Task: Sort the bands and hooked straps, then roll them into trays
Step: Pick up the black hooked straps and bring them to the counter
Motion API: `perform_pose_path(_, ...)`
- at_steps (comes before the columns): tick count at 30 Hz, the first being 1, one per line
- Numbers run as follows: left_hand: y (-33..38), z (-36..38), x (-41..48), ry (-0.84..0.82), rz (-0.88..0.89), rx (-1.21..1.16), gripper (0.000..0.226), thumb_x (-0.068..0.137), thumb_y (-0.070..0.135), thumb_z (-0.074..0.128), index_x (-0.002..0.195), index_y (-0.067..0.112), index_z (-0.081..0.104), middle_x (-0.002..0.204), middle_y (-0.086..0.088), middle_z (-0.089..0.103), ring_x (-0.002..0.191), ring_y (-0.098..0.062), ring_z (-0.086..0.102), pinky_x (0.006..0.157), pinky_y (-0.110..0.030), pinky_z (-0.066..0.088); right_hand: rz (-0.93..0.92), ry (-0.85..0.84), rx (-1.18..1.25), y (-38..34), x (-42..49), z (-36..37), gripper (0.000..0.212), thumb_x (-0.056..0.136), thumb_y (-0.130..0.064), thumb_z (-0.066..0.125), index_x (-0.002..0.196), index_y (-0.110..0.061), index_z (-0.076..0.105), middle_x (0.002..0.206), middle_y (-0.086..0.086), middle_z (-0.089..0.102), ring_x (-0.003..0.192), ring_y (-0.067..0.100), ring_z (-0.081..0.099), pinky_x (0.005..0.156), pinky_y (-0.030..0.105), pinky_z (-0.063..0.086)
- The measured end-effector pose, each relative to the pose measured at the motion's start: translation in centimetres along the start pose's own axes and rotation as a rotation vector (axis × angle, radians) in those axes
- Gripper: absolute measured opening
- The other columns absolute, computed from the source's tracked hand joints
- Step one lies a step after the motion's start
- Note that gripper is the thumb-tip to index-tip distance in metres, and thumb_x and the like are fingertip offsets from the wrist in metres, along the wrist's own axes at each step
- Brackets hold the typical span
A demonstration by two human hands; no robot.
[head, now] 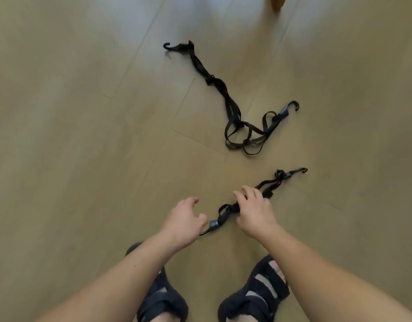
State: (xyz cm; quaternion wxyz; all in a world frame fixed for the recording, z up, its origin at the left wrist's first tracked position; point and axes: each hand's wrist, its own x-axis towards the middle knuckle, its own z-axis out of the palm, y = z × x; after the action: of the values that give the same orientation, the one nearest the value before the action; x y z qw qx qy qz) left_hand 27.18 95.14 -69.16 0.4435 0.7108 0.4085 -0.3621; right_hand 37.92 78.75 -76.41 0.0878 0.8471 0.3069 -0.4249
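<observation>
Spreading across the whole view, a tan wood-plank floor (84, 135) carries everything. At near centre the left hand (185, 220) hovers with fingers loosely curled, holding nothing, just beside the grey-banded near end of the near hooked strap (223, 216). The right hand (253, 212) grips that strap at its middle. Beyond it the strap runs right and far to its hook (302, 170). A second, tangled hooked strap (230, 105) lies farther off, well apart. Dark sandals (163, 296) stand nearest.
</observation>
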Motion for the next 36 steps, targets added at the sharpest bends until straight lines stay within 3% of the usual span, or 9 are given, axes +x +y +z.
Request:
perform_pose_path(5,-0.9,3.5,6.2,0.008,-0.042,0.035,0.021,0.092,0.029,0.052,0.107,0.019,0.062,0.114,-0.003,0.067,0.105,-0.024,0.063,0.090,-0.028,0.050,-0.092,0.199,-0.179,2.5,5.4,3.9,0.016,0.089,-0.029,0.053,0.101,-0.019,0.055,0.111,0.007,0.060,0.110,0.029,0.049,0.109,0.046,0.029)
perform_pose_path(8,0.0,4.3,7.1,0.008,-0.073,-0.096,0.040,0.092,0.044,0.049,0.071,0.013,0.064,0.072,-0.002,0.073,0.077,-0.028,0.068,0.076,-0.037,0.056,-0.050,0.287,0.130,1.8,6.1,2.4,0.024,0.093,-0.042,0.049,0.086,-0.020,0.045,0.072,-0.001,0.059,0.078,0.027,0.061,0.093,0.042,0.045)
perform_pose_path(15,3.4,0.7,8.8,-0.028,-0.243,-0.896,0.036,0.098,0.045,0.049,0.095,0.016,0.070,0.097,-0.002,0.073,0.086,-0.015,0.065,0.075,-0.036,0.048,-0.269,0.059,0.644,-2.2,4.1,-3.7,0.043,0.084,-0.061,0.053,0.118,-0.035,0.058,0.104,-0.013,0.069,0.095,0.008,0.062,0.085,0.030,0.050)
perform_pose_path(18,3.7,-2.3,10.0,0.152,-0.159,-1.103,0.027,0.100,0.030,0.052,0.086,0.012,0.066,0.093,-0.008,0.073,0.084,-0.019,0.069,0.074,-0.033,0.048,-0.318,0.265,0.634,-1.7,5.0,-5.7,0.048,0.086,-0.058,0.043,0.113,-0.028,0.069,0.113,-0.012,0.069,0.108,0.004,0.057,0.096,0.034,0.048)
perform_pose_path(21,3.3,-4.5,10.8,0.227,-0.076,-1.154,0.028,0.101,0.029,0.050,0.081,0.011,0.059,0.074,-0.012,0.071,0.085,-0.032,0.072,0.083,-0.040,0.050,0.009,0.559,0.494,-0.1,9.9,-8.8,0.058,0.092,-0.050,0.052,0.139,-0.016,0.050,0.143,0.001,0.049,0.135,0.018,0.038,0.114,0.041,0.033)
perform_pose_path(25,2.3,-5.1,11.0,0.205,-0.010,-1.093,0.025,0.099,0.031,0.053,0.086,0.010,0.054,0.052,-0.003,0.051,0.051,-0.029,0.060,0.059,-0.033,0.052,0.288,0.372,0.369,-0.8,16.6,-12.2,0.102,0.083,-0.066,0.059,0.154,-0.009,0.013,0.157,0.012,0.028,0.145,0.030,0.024,0.118,0.045,0.020)
perform_pose_path(29,1.8,-5.5,9.9,0.234,0.022,-1.112,0.013,0.092,0.021,0.062,0.090,0.015,0.051,0.057,0.001,0.048,0.044,-0.018,0.046,0.056,-0.032,0.046,0.324,0.182,0.330,-3.5,16.4,-9.1,0.056,0.089,-0.021,0.060,0.137,-0.005,0.035,0.121,0.012,0.060,0.111,0.032,0.056,0.097,0.042,0.041)
perform_pose_path(32,2.1,-6.6,7.5,0.264,0.033,-1.098,0.018,0.088,0.004,0.062,0.097,0.014,0.050,0.068,0.001,0.048,0.046,-0.015,0.045,0.055,-0.031,0.046,0.273,0.035,0.711,-4.5,12.2,-7.2,0.012,0.086,-0.016,0.057,0.097,-0.013,0.054,0.091,0.006,0.061,0.080,0.023,0.058,0.068,0.033,0.047)
perform_pose_path(36,3.9,-9.0,1.9,0.242,0.071,-1.013,0.023,0.086,0.006,0.070,0.095,0.014,0.050,0.068,0.001,0.051,0.050,-0.015,0.051,0.054,-0.028,0.048,0.249,0.161,1.119,-4.2,5.1,-11.1,0.010,0.083,-0.012,0.058,0.087,-0.020,0.054,0.087,-0.001,0.060,0.077,0.017,0.056,0.060,0.028,0.041)
